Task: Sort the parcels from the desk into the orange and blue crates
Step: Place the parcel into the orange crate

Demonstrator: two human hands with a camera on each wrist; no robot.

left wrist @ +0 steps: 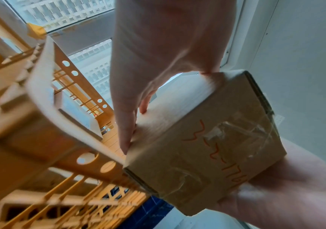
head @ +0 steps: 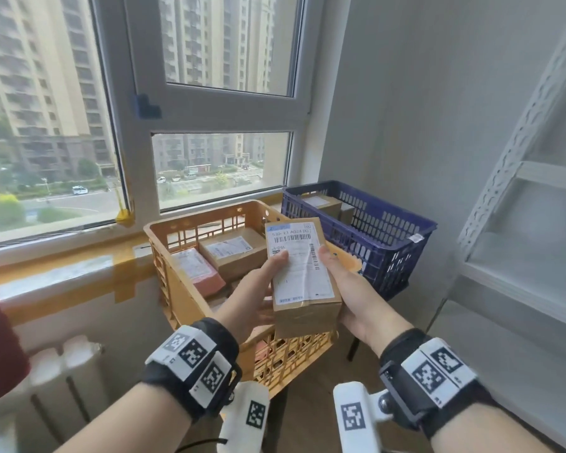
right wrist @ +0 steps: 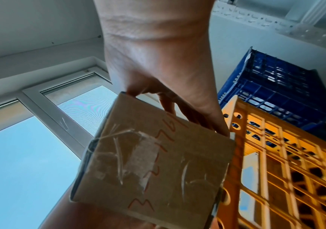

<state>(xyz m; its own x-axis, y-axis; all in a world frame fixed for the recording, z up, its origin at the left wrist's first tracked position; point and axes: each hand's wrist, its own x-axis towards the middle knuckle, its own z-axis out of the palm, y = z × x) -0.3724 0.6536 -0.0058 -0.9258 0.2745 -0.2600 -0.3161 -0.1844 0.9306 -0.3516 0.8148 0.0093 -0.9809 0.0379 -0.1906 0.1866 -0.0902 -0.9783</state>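
Both hands hold a brown cardboard parcel (head: pixel 303 276) with a white shipping label above the near right corner of the orange crate (head: pixel 183 308). My left hand (head: pixel 258 289) grips its left side, thumb on the label. My right hand (head: pixel 347 282) grips its right side. In the left wrist view the parcel (left wrist: pixel 207 144) shows taped cardboard with orange handwriting, fingers (left wrist: pixel 126 133) along its edge. The right wrist view shows the same parcel (right wrist: pixel 156 167) beside the orange crate (right wrist: pixel 275 162). The blue crate (head: pixel 389 243) stands behind to the right. Both crates hold parcels.
Inside the orange crate lie a brown box (head: pixel 232 253) and a pinkish mailer (head: pixel 196 269). A windowsill (head: pixel 62 273) runs along the left, with a radiator (head: pixel 56 387) below. White metal shelving (head: pixel 520 240) stands at the right. The desk is out of view.
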